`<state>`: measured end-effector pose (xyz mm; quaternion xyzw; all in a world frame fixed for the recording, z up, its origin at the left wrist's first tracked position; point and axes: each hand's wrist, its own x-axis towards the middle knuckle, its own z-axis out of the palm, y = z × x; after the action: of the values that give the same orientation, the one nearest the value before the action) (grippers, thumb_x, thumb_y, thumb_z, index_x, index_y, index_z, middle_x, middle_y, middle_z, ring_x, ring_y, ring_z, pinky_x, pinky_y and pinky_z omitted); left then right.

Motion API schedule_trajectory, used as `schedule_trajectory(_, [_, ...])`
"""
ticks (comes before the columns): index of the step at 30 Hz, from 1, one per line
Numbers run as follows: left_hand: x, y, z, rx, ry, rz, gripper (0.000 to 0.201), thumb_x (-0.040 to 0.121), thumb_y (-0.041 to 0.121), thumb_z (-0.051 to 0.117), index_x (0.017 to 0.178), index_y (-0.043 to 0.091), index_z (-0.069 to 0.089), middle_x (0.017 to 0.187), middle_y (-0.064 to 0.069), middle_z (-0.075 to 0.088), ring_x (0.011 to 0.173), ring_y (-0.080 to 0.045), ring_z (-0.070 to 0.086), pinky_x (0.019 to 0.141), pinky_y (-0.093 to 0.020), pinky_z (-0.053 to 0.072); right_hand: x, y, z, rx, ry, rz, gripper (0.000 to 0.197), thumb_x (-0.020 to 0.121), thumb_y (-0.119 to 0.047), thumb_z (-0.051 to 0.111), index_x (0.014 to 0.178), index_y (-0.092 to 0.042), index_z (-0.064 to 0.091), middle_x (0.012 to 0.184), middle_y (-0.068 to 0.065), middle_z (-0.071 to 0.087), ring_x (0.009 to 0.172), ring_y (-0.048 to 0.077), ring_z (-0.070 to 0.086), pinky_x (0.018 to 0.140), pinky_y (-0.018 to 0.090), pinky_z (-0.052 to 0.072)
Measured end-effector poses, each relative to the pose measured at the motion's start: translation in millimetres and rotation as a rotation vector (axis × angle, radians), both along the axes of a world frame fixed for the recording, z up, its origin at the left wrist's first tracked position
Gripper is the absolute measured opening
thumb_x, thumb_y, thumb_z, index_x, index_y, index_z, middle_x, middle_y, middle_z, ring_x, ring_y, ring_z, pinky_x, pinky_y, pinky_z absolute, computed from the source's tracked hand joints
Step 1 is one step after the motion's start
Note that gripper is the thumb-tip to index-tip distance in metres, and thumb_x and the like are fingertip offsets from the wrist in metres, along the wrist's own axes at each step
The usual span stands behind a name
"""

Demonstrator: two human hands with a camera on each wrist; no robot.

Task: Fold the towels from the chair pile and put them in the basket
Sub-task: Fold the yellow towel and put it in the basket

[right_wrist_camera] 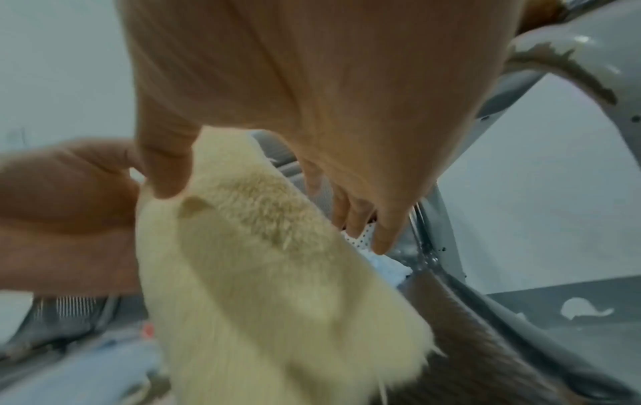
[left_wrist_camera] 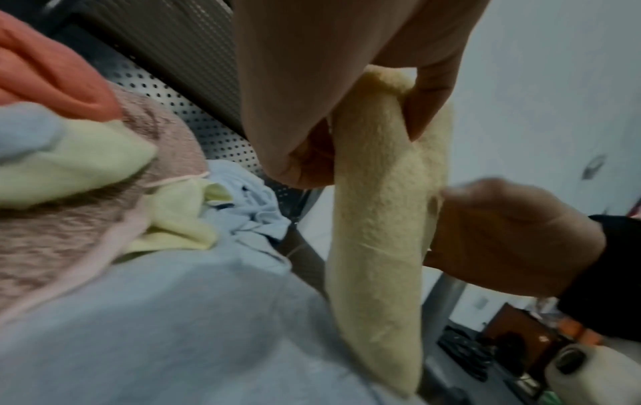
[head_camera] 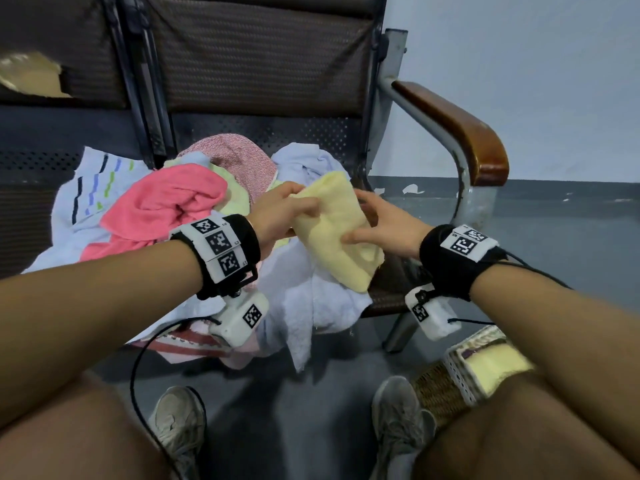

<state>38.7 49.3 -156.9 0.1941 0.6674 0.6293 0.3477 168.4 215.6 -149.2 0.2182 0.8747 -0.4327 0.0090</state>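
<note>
A folded pale yellow towel (head_camera: 332,233) hangs over the front right of the chair seat, held between both hands. My left hand (head_camera: 292,207) grips its upper left edge; the left wrist view shows the thumb and fingers (left_wrist_camera: 426,109) pinching the top fold of the yellow towel (left_wrist_camera: 378,219). My right hand (head_camera: 362,220) holds the right side, thumb on the front and fingers behind. In the right wrist view the thumb (right_wrist_camera: 166,170) presses the yellow towel (right_wrist_camera: 263,274). The pile (head_camera: 166,206) of towels covers the seat. The basket (head_camera: 450,382) stands on the floor at the lower right.
The pile holds a pink towel, a white striped towel (head_camera: 93,188), a speckled pink one (head_camera: 235,157) and a light blue one (head_camera: 311,299) that hangs off the seat. A wooden armrest (head_camera: 460,129) stands right of the hands. A yellow towel (head_camera: 495,368) lies in the basket. My shoes are on the floor below.
</note>
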Motion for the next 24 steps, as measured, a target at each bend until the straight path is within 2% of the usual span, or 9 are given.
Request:
schedule_trajectory(1, [7,1,7,0.039,0.003,-0.048,0.028,0.059,0.02,0.067,0.087,0.021,0.064,0.081,0.0,0.065,0.078,-0.018,0.06,0.065,-0.028,0.051,4,-7,8,-0.12,0.091,0.002,0.086,0.077,-0.028,0.083,0.15,-0.023,0.037,0.132,-0.004,0.063,0.119,0.014,0.062,0.104,0.035,0.049])
schedule_trajectory(3, [20,4,22,0.111,0.007,-0.127,0.032,0.062,0.019,0.067,0.094,0.018,0.066,0.08,0.002,0.065,0.077,-0.014,0.06,0.063,-0.025,0.048,12,-17,24,-0.247,0.179,-0.002,0.064,0.079,-0.019,0.08,0.137,-0.017,0.054,0.124,0.002,0.07,0.115,0.018,0.066,0.101,0.038,0.052])
schedule_trajectory(6, [30,11,36,0.155,-0.007,-0.134,0.04,0.075,0.021,0.073,0.113,0.014,0.066,0.096,0.001,0.072,0.089,-0.016,0.066,0.076,-0.029,0.05,28,-21,41,-0.374,0.23,-0.117,0.041,0.085,-0.012,0.075,0.125,-0.01,0.065,0.118,0.007,0.073,0.109,0.023,0.07,0.096,0.039,0.055])
schedule_trajectory(9, [44,19,35,0.079,-0.021,-0.181,0.05,0.081,0.031,0.078,0.126,0.021,0.057,0.113,0.002,0.072,0.097,-0.016,0.069,0.081,-0.033,0.053,54,-9,44,-0.501,0.249,-0.229,0.042,0.088,-0.019,0.073,0.128,-0.013,0.062,0.12,0.004,0.073,0.109,0.022,0.07,0.09,0.038,0.056])
schedule_trajectory(12, [72,35,16,-0.084,0.033,-0.444,0.064,0.075,0.032,0.082,0.13,0.018,0.054,0.122,0.001,0.069,0.11,-0.018,0.067,0.089,-0.037,0.055,95,18,34,-0.608,0.251,-0.339,0.041,0.092,-0.025,0.068,0.131,-0.014,0.06,0.121,0.005,0.072,0.112,0.022,0.069,0.091,0.039,0.057])
schedule_trajectory(15, [118,71,-3,-0.158,0.074,-0.648,0.057,0.081,0.023,0.078,0.132,0.012,0.056,0.124,-0.001,0.068,0.112,-0.019,0.066,0.098,-0.04,0.053,153,50,17,-0.695,0.222,-0.468,0.04,0.095,-0.028,0.062,0.132,-0.014,0.059,0.123,0.005,0.072,0.114,0.022,0.068,0.091,0.038,0.058])
schedule_trajectory(18, [169,123,-17,-0.194,0.044,-0.727,0.046,0.087,0.019,0.074,0.129,0.012,0.058,0.122,-0.002,0.07,0.107,-0.019,0.069,0.088,-0.035,0.057,215,84,-1,-0.746,0.268,-0.652,0.042,0.095,-0.027,0.055,0.135,-0.014,0.056,0.13,0.009,0.067,0.121,0.027,0.064,0.103,0.045,0.052])
schedule_trajectory(22, [247,195,-45,-0.284,-0.008,-0.76,0.031,0.088,0.016,0.07,0.117,0.009,0.062,0.108,-0.004,0.073,0.089,-0.021,0.072,0.065,-0.027,0.057,298,120,-35,-0.787,0.333,-0.945,0.045,0.094,-0.024,0.053,0.138,-0.013,0.054,0.129,0.007,0.066,0.115,0.025,0.065,0.1,0.042,0.053])
schedule_trajectory(24, [286,222,-70,-0.363,0.001,-0.794,0.023,0.088,0.016,0.067,0.109,0.009,0.062,0.102,-0.006,0.069,0.08,-0.022,0.067,0.064,-0.027,0.055,337,129,-64,-0.799,0.325,-1.086,0.047,0.094,-0.024,0.053,0.139,-0.011,0.053,0.127,0.011,0.064,0.115,0.029,0.062,0.107,0.046,0.045])
